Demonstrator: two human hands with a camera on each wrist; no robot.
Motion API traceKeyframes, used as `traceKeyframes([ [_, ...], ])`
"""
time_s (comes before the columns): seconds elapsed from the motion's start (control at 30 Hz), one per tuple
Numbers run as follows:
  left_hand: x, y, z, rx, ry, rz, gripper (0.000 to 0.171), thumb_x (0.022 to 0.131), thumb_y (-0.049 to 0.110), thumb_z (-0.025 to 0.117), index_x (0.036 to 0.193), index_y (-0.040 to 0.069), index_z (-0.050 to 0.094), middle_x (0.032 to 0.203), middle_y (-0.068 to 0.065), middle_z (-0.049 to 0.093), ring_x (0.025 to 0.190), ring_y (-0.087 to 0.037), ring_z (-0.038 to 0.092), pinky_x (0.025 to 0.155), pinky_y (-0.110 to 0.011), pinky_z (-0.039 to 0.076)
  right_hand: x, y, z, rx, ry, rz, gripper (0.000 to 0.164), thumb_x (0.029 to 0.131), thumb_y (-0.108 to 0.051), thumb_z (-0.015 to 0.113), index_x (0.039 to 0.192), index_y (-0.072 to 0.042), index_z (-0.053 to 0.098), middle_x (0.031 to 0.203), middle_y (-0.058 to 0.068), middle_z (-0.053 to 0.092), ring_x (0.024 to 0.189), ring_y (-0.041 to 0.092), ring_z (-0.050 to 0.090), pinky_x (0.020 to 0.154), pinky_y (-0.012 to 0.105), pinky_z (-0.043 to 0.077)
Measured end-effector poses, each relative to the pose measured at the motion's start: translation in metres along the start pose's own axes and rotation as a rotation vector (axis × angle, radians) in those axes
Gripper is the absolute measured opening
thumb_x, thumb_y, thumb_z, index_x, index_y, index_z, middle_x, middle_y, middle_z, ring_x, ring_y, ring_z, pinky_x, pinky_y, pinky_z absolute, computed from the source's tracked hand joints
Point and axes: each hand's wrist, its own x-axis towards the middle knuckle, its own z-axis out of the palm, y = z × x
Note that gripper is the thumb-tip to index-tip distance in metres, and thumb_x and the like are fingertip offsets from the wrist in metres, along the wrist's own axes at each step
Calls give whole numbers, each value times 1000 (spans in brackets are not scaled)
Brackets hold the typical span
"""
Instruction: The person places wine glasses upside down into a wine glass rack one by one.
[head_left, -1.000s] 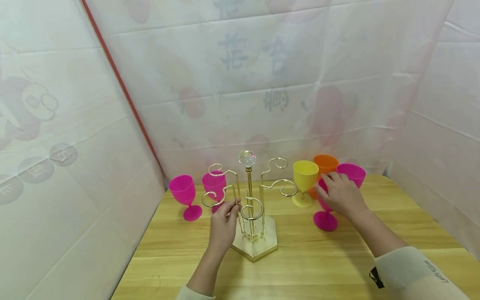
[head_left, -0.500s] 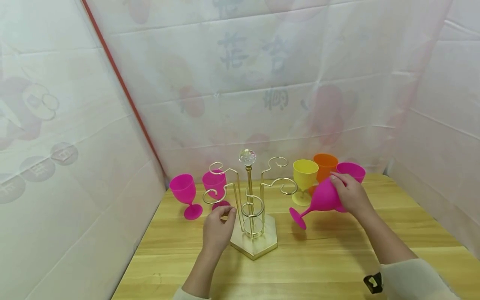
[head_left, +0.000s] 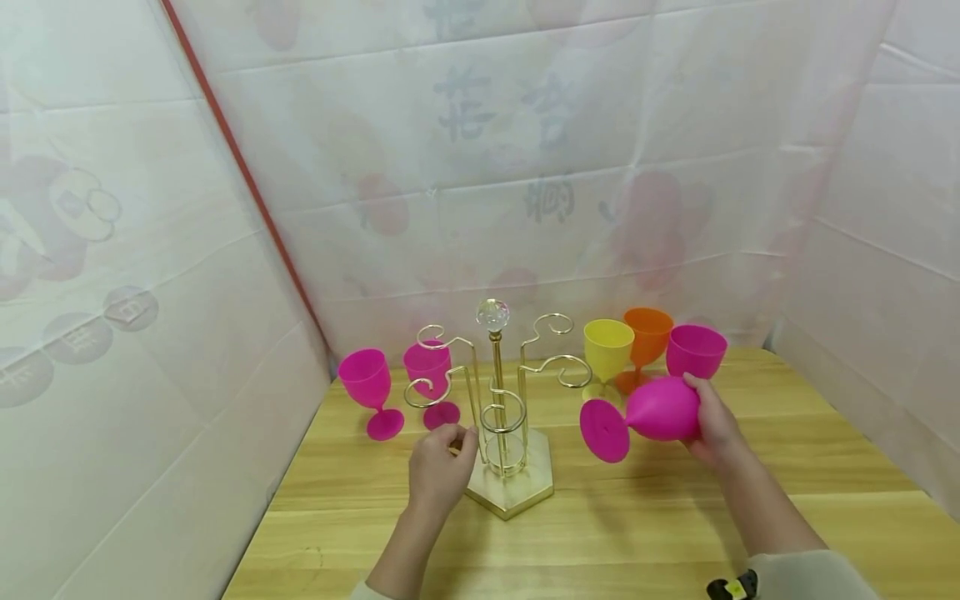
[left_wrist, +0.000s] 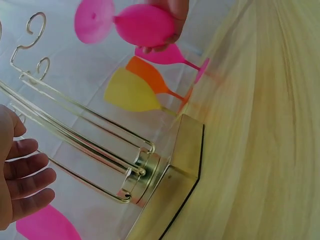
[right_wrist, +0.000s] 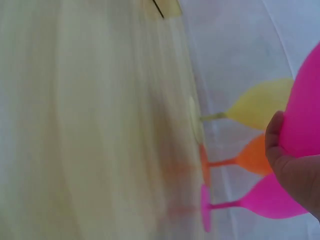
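Note:
In the head view my right hand (head_left: pixel 716 429) grips a pink plastic goblet (head_left: pixel 663 408) by its bowl, near the rim. The goblet is tipped on its side in the air, its round foot pointing left. My left hand (head_left: pixel 441 467) hovers left of a gold wire glass rack (head_left: pixel 517 479), loosely bent and holding nothing. In the left wrist view its fingers (left_wrist: pixel 32 180) appear relaxed beside the rack's wires. That rack has curled hooks around a central post, a clear crystal knob (head_left: pixel 492 315) on top and a hexagonal base.
Behind the held goblet stand a yellow goblet (head_left: pixel 608 346), an orange goblet (head_left: pixel 648 332) and another pink goblet (head_left: pixel 696 350). Two more pink goblets, a left one (head_left: pixel 366 379) and one behind the rack's hooks (head_left: pixel 427 367), stand upright. Fabric walls border the wooden table (head_left: pixel 360 533).
My right hand has lifted the pink goblet off the table and tipped it sideways, foot to the left. My left hand has let go of the rack's wire and drawn slightly back.

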Motion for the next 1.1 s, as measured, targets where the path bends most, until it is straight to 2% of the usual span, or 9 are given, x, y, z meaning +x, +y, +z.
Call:
traceKeyframes([
  [0.17,-6,0,3,14,23,59,22,87,20,69,65,20,66,64,12,62,59,0,55,52,-19,45,-6,16,9,208,-12,56,23,104,-46,35,123,-32,36,110,-11,57,99,12,57,82,31,54],
  [0.33,-12,1,7,1,54,155,22,83,15,69,63,21,65,63,13,62,59,3,56,53,-15,48,-12,26,23,307,28,120,22,104,-48,35,121,-35,39,116,-7,49,103,17,53,84,40,55],
  [0.43,-16,5,8,-75,34,214,22,81,8,69,63,20,63,64,11,62,60,3,57,53,-13,49,-17,28,33,345,69,144,26,102,-49,41,125,-38,35,125,-7,44,113,20,48,91,47,54],
  [0.6,-21,16,9,-265,-37,432,20,81,-3,67,68,13,65,65,4,64,61,0,59,55,-11,52,-23,35,46,374,75,180,39,100,-51,45,134,-38,33,128,-6,48,118,23,48,96,49,52],
  [0.67,-22,22,11,-308,-70,524,18,81,-4,66,71,12,66,66,3,65,62,-1,60,57,-10,52,-26,38,49,388,59,187,40,101,-50,43,137,-36,34,124,-5,53,114,24,52,97,49,52],
  [0.73,-23,29,14,-316,-107,576,16,82,-2,67,76,12,67,69,3,66,64,-2,61,59,-10,52,-29,40,53,413,41,192,40,102,-49,40,139,-35,34,121,-4,57,112,26,57,97,50,52],
  [0.87,-24,43,25,-298,-205,580,6,87,8,70,92,11,70,85,3,69,79,-4,64,67,-14,55,-33,46,59,466,-70,163,41,103,-48,35,142,-33,36,120,2,64,110,34,64,97,51,51],
  [0.97,-24,51,36,-264,-261,546,23,89,18,72,110,11,68,101,2,69,93,-7,65,77,-19,56,-34,52,63,498,-210,130,42,103,-51,34,140,-32,42,121,6,67,112,35,65,98,51,51],
  [1.1,-22,61,53,-201,-305,525,50,88,29,74,131,11,58,124,0,64,112,-11,62,93,-25,54,-34,59,70,525,-374,79,46,104,-53,32,137,-28,50,122,10,68,114,33,65,100,50,50],
])
